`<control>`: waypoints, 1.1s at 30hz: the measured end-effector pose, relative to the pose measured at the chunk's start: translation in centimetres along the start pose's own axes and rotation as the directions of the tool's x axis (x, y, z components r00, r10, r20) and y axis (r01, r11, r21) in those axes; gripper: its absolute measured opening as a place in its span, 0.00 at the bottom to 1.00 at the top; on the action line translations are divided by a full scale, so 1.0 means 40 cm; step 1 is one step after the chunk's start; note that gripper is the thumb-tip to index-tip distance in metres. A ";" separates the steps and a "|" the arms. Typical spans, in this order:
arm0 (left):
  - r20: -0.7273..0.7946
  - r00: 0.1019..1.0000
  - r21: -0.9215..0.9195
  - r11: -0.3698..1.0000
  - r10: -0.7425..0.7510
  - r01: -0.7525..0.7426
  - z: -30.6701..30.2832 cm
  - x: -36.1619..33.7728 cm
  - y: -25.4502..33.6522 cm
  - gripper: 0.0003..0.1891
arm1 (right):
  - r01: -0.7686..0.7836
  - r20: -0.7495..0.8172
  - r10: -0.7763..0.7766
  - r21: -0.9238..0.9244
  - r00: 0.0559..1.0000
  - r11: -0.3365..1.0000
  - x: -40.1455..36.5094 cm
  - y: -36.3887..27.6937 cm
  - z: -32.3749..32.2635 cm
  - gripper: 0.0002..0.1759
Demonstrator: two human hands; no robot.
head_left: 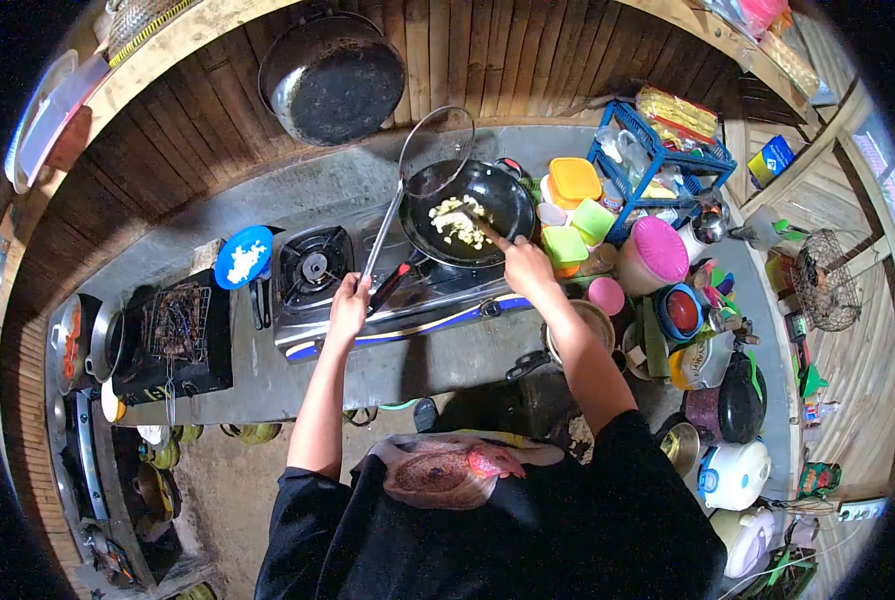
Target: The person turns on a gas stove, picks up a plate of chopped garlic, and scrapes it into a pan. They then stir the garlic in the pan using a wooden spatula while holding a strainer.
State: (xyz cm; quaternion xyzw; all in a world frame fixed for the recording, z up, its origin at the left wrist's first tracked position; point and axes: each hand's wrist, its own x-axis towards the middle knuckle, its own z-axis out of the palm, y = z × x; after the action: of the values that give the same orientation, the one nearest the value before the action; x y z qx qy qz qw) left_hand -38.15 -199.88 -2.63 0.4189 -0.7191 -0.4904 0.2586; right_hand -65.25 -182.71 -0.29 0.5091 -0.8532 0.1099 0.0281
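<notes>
My left hand (349,309) is closed round the long metal handle of a skimmer (388,228). Its round mesh head is raised over the far rim of a black wok (515,190). Close beside that hand runs the wok's black and red handle (392,287). Pale chopped pieces (451,220) lie in oil in the wok, on the right burner of a gas stove (368,335). My right hand (529,268) grips a wooden spatula (489,232), whose tip is among the pieces.
Left of the bare burner (315,262) sits a blue plate (245,257) with white food. Plastic containers (575,180) and a blue rack (658,150) crowd the right side. A large pan (336,85) hangs on the wall. Farther left, a wire grill rack (177,322) lies on a black surface.
</notes>
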 end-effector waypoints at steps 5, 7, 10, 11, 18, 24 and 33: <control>0.069 0.997 -0.183 0.983 -0.023 0.036 -0.007 -0.024 0.017 0.11 | 0.011 0.042 -0.013 0.044 0.999 0.999 -0.093 0.015 -0.108 0.37; 0.102 0.994 -0.212 0.976 -0.038 0.059 -0.009 -0.035 0.038 0.09 | -0.004 0.033 0.002 0.061 0.999 0.998 -0.090 0.039 -0.087 0.36; 0.127 0.989 -0.253 0.961 -0.078 0.108 0.004 -0.031 0.035 0.09 | -0.035 0.014 0.034 0.078 0.999 0.996 -0.064 0.058 -0.009 0.32; 0.145 0.987 -0.339 0.933 -0.075 0.121 0.010 -0.025 0.016 0.08 | -0.028 0.011 0.028 0.089 1.000 0.996 -0.068 0.065 0.017 0.31; 0.109 0.988 -0.214 0.968 -0.109 0.130 0.010 -0.025 0.036 0.10 | -0.066 0.036 0.061 0.140 0.997 0.988 -0.151 0.050 -0.099 0.26; 0.180 0.978 -0.278 0.948 -0.109 0.157 0.018 -0.018 0.029 0.13 | 0.011 -0.109 0.011 0.201 0.994 0.979 -0.120 0.096 -0.019 0.23; 0.208 0.968 -0.241 0.952 -0.141 0.190 0.008 -0.021 0.027 0.13 | -0.078 -0.083 0.094 0.173 0.992 0.982 -0.162 0.070 -0.045 0.22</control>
State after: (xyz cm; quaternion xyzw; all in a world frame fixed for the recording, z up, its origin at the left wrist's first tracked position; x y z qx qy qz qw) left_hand -38.34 -198.80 -1.74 0.3925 -0.6322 -0.6375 0.1996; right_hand -64.70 -175.44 -0.02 0.4668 -0.8598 0.2060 0.0185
